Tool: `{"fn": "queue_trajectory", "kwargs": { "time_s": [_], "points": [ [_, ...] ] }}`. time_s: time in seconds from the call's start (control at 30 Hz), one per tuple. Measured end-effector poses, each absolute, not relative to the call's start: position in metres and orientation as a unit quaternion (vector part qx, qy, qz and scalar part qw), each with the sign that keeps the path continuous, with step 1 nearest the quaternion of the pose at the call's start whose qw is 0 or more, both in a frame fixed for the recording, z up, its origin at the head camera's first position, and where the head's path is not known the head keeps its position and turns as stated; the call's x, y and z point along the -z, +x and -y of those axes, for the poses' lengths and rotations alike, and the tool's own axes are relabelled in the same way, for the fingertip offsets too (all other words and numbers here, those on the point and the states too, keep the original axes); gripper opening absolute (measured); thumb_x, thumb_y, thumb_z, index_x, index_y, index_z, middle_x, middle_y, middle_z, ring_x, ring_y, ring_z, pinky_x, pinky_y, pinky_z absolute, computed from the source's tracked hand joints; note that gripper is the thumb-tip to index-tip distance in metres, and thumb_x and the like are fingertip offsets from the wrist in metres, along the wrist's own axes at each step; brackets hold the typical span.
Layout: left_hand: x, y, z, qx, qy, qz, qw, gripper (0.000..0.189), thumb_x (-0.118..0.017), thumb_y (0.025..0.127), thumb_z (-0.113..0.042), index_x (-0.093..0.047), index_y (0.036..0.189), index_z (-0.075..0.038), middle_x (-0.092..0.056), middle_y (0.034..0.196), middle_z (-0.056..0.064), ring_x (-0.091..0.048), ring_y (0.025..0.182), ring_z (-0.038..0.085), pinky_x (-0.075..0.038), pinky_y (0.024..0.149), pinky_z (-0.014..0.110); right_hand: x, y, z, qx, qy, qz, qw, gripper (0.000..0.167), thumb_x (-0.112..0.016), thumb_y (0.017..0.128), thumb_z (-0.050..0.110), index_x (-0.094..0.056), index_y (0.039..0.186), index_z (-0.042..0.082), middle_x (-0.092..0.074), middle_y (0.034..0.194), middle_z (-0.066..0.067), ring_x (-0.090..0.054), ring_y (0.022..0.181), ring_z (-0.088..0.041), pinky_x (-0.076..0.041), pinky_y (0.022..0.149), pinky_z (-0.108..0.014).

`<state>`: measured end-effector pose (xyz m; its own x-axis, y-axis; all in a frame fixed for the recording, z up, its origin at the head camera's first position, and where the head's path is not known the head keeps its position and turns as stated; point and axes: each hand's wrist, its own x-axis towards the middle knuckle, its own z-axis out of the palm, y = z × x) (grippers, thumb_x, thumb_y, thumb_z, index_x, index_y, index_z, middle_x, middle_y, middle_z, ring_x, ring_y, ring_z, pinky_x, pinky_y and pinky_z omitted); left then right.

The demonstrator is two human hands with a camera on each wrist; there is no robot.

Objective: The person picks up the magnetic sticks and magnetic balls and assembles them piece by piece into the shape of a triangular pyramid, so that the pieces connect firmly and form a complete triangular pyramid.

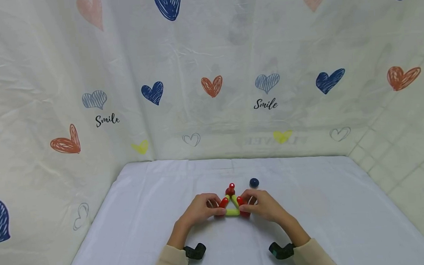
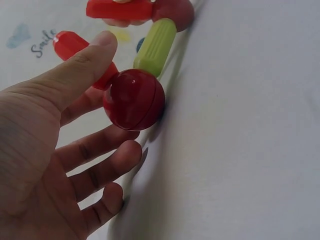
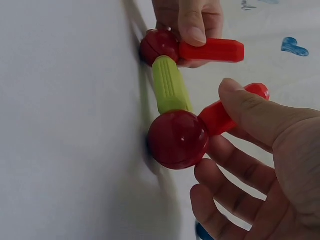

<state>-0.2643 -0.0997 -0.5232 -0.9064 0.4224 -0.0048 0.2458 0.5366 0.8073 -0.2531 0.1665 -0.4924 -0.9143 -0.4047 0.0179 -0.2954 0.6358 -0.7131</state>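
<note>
A triangle of yellow-green rods (image 1: 233, 212) lies on the white cloth, with red balls at its corners. A red rod rises from each corner. My left hand (image 1: 201, 208) pinches the left red rod (image 2: 70, 45) between thumb and fingers, just above its red ball (image 2: 134, 99). Opposite it, my right hand (image 1: 265, 205) pinches the right red rod (image 3: 218, 118) above another red ball (image 3: 178, 140). The remaining fingers of both hands are spread loosely behind the balls. At the far corner stands the third red ball (image 1: 230, 191), which neither hand touches.
A dark blue ball (image 1: 253, 182) sits on the cloth behind the right hand. The white-covered table (image 1: 157, 192) ends against a hanging sheet (image 1: 233, 119) printed with hearts. Black wrist cameras (image 1: 195, 252) are strapped at both cuffs.
</note>
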Motion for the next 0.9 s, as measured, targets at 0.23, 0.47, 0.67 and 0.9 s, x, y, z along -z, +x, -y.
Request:
{"fn": "queue_trajectory", "kwargs": {
  "time_s": [0.23,0.47,0.67,0.9],
  "points": [
    [0.5235,-0.2621,0.0971,-0.434,0.184,-0.877,0.096,0.022,-0.082,0.085,-0.044,-0.068,0.09,-0.028,-0.065,0.083,-0.007,-0.058,0.079,0.013,-0.047,0.067,0.028,0.4914,-0.2512,-0.166,0.373,-0.183,-0.906,0.087,0.019,-0.081,0.088,0.024,-0.07,0.103,0.02,-0.064,0.089,0.005,-0.058,0.083,-0.014,-0.049,0.067,-0.024],
    [0.5233,-0.2604,0.0967,-0.433,0.176,-0.879,0.094,0.023,-0.081,0.085,-0.048,-0.067,0.088,-0.03,-0.064,0.081,-0.007,-0.058,0.079,0.012,-0.048,0.066,0.028,0.4885,-0.2513,-0.1707,0.376,-0.188,-0.9,0.114,0.019,-0.079,0.09,0.022,-0.069,0.105,0.018,-0.065,0.09,0.004,-0.058,0.087,-0.018,-0.05,0.067,-0.026],
    [0.5229,-0.2581,0.0941,-0.42,0.172,-0.888,0.083,0.025,-0.081,0.084,-0.049,-0.066,0.088,-0.029,-0.064,0.08,-0.008,-0.058,0.078,0.011,-0.047,0.065,0.027,0.4899,-0.2503,-0.1676,0.377,-0.184,-0.902,0.105,0.017,-0.08,0.089,0.021,-0.07,0.102,0.019,-0.065,0.089,0.004,-0.058,0.085,-0.016,-0.05,0.067,-0.025],
    [0.5209,-0.2565,0.0934,-0.414,0.17,-0.891,0.081,0.027,-0.082,0.084,-0.049,-0.066,0.087,-0.027,-0.063,0.079,-0.007,-0.057,0.075,0.011,-0.046,0.064,0.027,0.4902,-0.2483,-0.1655,0.373,-0.181,-0.904,0.1,0.016,-0.08,0.089,0.022,-0.069,0.101,0.019,-0.065,0.087,0.004,-0.058,0.083,-0.014,-0.049,0.066,-0.024]
  ]
}}
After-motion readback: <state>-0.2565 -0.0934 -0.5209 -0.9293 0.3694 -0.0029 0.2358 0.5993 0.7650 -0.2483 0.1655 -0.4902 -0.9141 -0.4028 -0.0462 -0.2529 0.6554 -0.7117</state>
